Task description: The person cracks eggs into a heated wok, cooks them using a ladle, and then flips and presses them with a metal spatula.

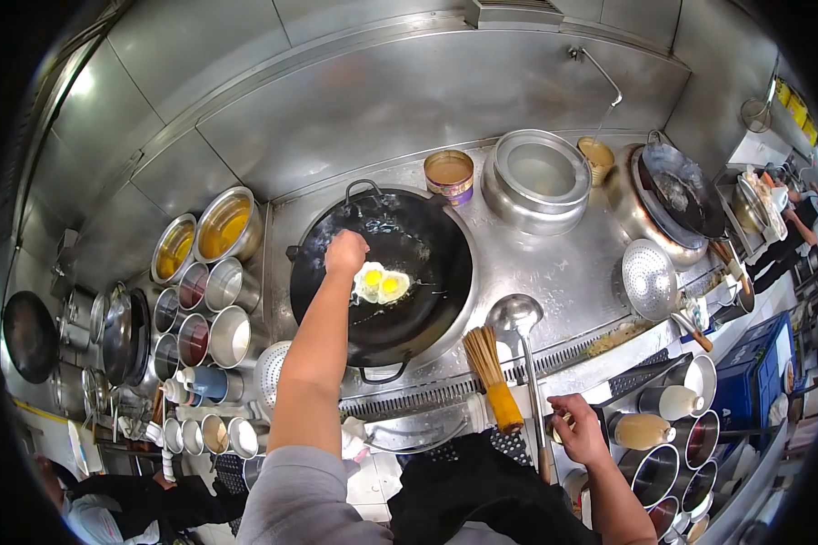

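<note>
Lg. black wok [436,318] sits on the s/s worktop [563,272], fwd of the person. Eggs [380,283], 2 yolks w/ whites partly set, lie in wok approx. ctr., just beside L hand [346,252]. L hand is over wok, fingers curled in, knuckles up; contents, if any, hidden, so grip can't be told. R hand [577,429] is part-open at the front edge, fingers loosely bent, adj. to handle of ladle [516,313]; can't tell if it has hold of anything. Ladle bowl rests on worktop; bamboo brush [489,363] w/ yellow wrap is immed. L of it. Rear of worktop: tub [449,173] near wok rim, then lg. metal pot [538,213]. Perf. skimmer [650,280] at R.
</note>
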### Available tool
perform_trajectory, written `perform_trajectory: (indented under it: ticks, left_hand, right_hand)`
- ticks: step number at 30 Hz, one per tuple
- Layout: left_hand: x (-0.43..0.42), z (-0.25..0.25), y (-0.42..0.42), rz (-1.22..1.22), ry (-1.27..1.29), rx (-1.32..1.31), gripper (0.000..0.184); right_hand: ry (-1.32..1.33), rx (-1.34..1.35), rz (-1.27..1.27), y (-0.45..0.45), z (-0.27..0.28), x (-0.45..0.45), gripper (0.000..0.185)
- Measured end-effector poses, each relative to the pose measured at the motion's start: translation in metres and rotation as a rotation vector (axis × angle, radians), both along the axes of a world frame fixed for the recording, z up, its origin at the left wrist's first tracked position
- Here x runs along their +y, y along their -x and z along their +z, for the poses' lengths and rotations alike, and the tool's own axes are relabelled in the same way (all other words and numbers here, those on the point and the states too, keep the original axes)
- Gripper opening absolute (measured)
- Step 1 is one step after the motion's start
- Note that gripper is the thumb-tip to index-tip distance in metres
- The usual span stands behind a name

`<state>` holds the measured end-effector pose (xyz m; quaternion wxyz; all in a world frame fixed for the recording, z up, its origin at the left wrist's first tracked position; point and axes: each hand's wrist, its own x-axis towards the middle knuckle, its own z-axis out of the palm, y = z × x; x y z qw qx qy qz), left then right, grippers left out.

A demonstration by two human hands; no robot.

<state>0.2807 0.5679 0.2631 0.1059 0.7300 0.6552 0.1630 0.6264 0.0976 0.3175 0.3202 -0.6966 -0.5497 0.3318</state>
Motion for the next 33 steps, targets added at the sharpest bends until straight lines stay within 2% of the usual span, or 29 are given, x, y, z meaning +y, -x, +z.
perform_trajectory:
  ticks: [6, 11, 14, 15, 18, 22, 25, 28, 33]
  left_hand:
    - [-0.027, 0.017, -0.010, -0.143, -0.050, 0.002, 0.009]
    - [-0.040, 0.033, 0.007, -0.124, -0.107, -0.004, 0.013]
    - [-0.041, 0.045, 0.017, -0.079, -0.009, -0.015, 0.013]
    - [-0.039, 0.043, 0.021, -0.125, -0.036, 0.010, 0.013]
    - [-0.032, 0.037, 0.018, -0.055, -0.006, 0.069, 0.010]
    - [-0.022, 0.033, 0.003, -0.011, 0.034, 0.130, 0.015]
    - [-0.023, 0.024, -0.007, -0.072, 0.028, 0.146, 0.020]
    - [-0.034, 0.019, -0.018, -0.092, -0.030, 0.120, 0.023]
    - [-0.035, -0.007, 0.008, -0.097, -0.123, 0.084, 0.018]
  right_hand:
    - [-0.091, -0.028, -0.008, -0.004, -0.001, -0.002, 0.035]
    - [-0.130, -0.039, 0.010, -0.006, -0.004, -0.001, 0.035]
    - [-0.166, -0.044, 0.021, -0.007, -0.005, 0.001, 0.036]
    - [-0.177, -0.039, 0.020, -0.006, -0.007, 0.001, 0.036]
    - [-0.161, -0.048, 0.030, -0.006, -0.007, 0.000, 0.035]
    - [-0.108, -0.039, 0.008, -0.008, -0.003, -0.007, 0.034]
    - [-0.118, -0.064, -0.019, -0.011, -0.002, -0.014, 0.033]
    - [-0.126, -0.080, -0.026, -0.015, 0.002, -0.019, 0.032]
    - [-0.149, -0.095, -0.046, -0.020, 0.002, -0.028, 0.032]
